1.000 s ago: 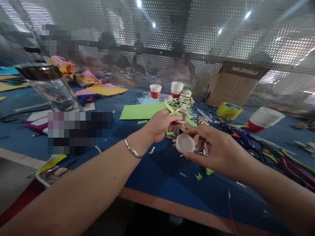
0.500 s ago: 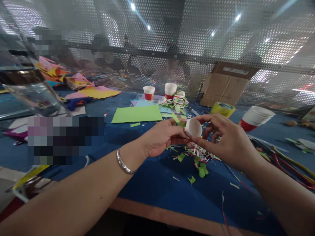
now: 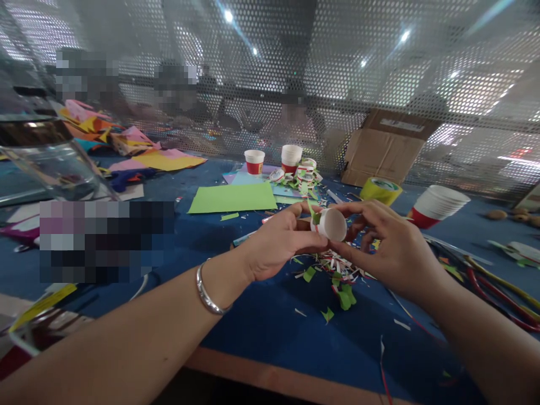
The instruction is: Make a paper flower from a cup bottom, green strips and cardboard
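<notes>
Between my hands is a small white paper cup (image 3: pixel 335 225), tilted with its round opening toward me. A green paper strip (image 3: pixel 314 214) sticks out at its left side. My left hand (image 3: pixel 287 239), with a silver bangle at the wrist, is closed around the cup's left side. Fingertips and thumb of my right hand (image 3: pixel 375 236) pinch the cup's right edge. Below the hands lies a heap of paper scraps (image 3: pixel 340 267) in white, red and green. Farther back, several cut cup pieces with green paper (image 3: pixel 307 174) form a pile.
Green paper (image 3: pixel 232 197) lies left of centre. A red-and-white cup (image 3: pixel 254 162) and a cup stack (image 3: pixel 291 157) stand behind it. To the right are yellow tape (image 3: pixel 381 191), tilted stacked cups (image 3: pixel 439 205) and a cardboard box (image 3: pixel 382 146). A glass jar (image 3: pixel 54 157) stands left.
The cup has turned slightly in my fingers, showing more of its outer wall. My left thumb has shifted along the cup's underside, and the green strip stands more upright.
</notes>
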Available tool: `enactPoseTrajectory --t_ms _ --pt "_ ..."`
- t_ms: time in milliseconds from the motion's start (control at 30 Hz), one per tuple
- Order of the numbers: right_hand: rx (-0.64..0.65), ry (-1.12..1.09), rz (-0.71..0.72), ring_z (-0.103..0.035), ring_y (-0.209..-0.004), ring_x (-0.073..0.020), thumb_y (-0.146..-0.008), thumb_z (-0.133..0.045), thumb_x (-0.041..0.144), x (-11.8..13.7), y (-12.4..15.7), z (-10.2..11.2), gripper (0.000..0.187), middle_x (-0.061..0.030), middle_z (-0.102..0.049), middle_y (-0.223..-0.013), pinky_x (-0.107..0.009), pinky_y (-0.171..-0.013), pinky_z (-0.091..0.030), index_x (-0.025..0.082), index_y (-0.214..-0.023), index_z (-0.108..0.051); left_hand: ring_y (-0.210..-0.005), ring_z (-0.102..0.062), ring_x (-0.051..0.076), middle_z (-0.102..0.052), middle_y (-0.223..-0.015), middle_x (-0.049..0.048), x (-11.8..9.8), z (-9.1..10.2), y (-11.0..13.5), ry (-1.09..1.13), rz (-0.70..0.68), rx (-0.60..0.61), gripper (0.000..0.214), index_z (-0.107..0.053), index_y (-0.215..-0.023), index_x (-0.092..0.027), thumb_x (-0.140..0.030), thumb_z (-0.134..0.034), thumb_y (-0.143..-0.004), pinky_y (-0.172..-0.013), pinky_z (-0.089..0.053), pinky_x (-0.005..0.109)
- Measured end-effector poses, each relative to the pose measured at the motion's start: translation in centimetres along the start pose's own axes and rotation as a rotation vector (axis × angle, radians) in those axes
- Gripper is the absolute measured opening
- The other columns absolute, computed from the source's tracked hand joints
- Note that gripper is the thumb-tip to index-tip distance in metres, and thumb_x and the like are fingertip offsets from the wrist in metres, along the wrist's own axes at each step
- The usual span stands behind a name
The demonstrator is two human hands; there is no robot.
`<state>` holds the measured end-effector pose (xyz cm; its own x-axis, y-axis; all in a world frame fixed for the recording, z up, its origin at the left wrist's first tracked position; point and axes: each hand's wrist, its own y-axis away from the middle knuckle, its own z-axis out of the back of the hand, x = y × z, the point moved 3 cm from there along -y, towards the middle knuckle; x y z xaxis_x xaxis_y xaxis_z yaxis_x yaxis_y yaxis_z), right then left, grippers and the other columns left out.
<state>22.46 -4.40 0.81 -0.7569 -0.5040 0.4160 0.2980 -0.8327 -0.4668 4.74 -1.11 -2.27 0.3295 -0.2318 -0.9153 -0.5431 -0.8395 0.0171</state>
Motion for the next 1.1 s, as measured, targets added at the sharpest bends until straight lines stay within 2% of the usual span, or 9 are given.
enactPoseTrajectory --t_ms 233,500,667,800,967,1100 --pt "-0.008 -0.016 0.005 -0.064 -0.073 -0.0160 -0.086 -0.073 0.042 -0.27 0.21 0.00 0.042 -0.0062 -0.063 -0.107 -0.029 -0.057 -0.055 0.025 -0.122 -0.062 -0.087 -0.066 0.016 -0.070 -0.093 0.0040 0.09 -0.11 0.08 -0.062 -0.057 0.006 0.051 -0.056 -0.115 -0.020 -0.009 -0.078 -0.070 -0.083 -0.050 0.032" --pt "0.012 0.075 0.084 -0.066 -0.080 -0.0197 -0.088 -0.069 0.034 0.05 0.55 0.30 0.041 -0.0059 -0.066 -0.109 -0.035 -0.064 -0.055 0.025 -0.127 -0.057 -0.078 -0.061 0.013 -0.065 -0.082 -0.0022 -0.36 -0.03 0.36 -0.236 -0.137 0.083 0.043 -0.054 -0.109 -0.023 -0.012 -0.079 -0.075 -0.074 -0.049 0.028" --pt "0.025 0.130 0.130 -0.067 -0.089 -0.0226 -0.091 -0.066 0.035 0.01 0.90 0.60 0.041 -0.0064 -0.066 -0.121 -0.037 -0.070 -0.054 0.028 -0.129 -0.055 -0.085 -0.061 0.014 -0.065 -0.091 -0.0009 -0.39 -0.02 0.38 -0.325 -0.171 0.159 0.053 -0.053 -0.125 -0.027 -0.016 -0.077 -0.079 -0.079 -0.048 0.029" --pt "0.038 0.118 0.133 -0.065 -0.096 -0.0224 -0.089 -0.069 0.034 -0.08 0.95 0.64 0.042 -0.0063 -0.065 -0.121 -0.036 -0.077 -0.054 0.027 -0.128 -0.056 -0.090 -0.061 0.015 -0.065 -0.100 0.0012 -0.12 0.02 0.21 -0.335 -0.186 0.175 0.047 -0.057 -0.121 -0.025 -0.016 -0.077 -0.079 -0.083 -0.049 0.029" --pt "0.045 0.105 0.148 -0.063 -0.081 -0.0171 -0.089 -0.069 0.030 -0.06 0.94 0.75 0.042 -0.0047 -0.065 -0.113 -0.032 -0.071 -0.053 0.027 -0.127 -0.054 -0.094 -0.060 0.015 -0.063 -0.104 0.0016 -0.07 0.06 0.17 -0.367 -0.175 0.182 0.049 -0.055 -0.122 -0.025 -0.019 -0.079 -0.079 -0.086 -0.050 0.030" --pt "0.032 0.101 0.180 -0.063 -0.079 -0.0172 -0.087 -0.070 0.029 -0.01 1.00 0.96 0.041 -0.0051 -0.064 -0.110 -0.032 -0.069 -0.053 0.026 -0.125 -0.054 -0.101 -0.060 0.017 -0.062 -0.114 0.0044 -0.05 0.10 0.12 -0.363 -0.198 0.220 0.052 -0.054 -0.125 -0.023 -0.019 -0.079 -0.080 -0.088 -0.051 0.032"
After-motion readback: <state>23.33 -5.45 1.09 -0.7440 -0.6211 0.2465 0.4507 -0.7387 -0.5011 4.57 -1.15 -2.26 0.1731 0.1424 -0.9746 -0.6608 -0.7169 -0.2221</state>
